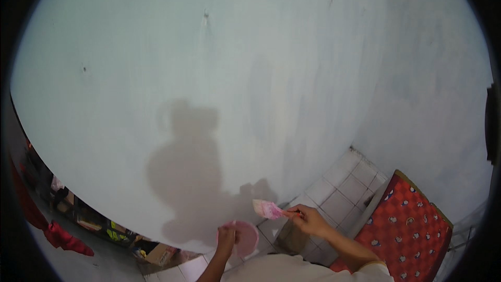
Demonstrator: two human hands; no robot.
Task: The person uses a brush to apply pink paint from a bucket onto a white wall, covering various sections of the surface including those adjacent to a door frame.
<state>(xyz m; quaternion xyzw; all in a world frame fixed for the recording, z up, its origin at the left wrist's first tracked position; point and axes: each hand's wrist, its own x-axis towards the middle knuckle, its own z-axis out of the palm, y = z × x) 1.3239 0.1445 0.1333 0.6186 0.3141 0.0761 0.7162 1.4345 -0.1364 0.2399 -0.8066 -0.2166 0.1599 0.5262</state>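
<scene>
My right hand [310, 222] grips the handle of a paintbrush [268, 209], its pale bristles smeared with pink and pointing left toward the wall. The brush is a short way off the wall, as far as I can tell. Lower and to the left, the closed fingers of my left hand [226, 239] hold the rim of a round pink tub [248, 240]. What lies inside the tub is hard to make out. Before me rises a pale blue-green wall [292, 83] with streaks, and my shadow falls on it.
A red patterned mattress [404, 224] leans at the right. Below my right hand is a brownish box-like object [291, 239] on the white tiled floor [336, 193]. At the lower left are shelves with clutter, a cardboard box [159, 254] and a hanging red cloth [65, 237].
</scene>
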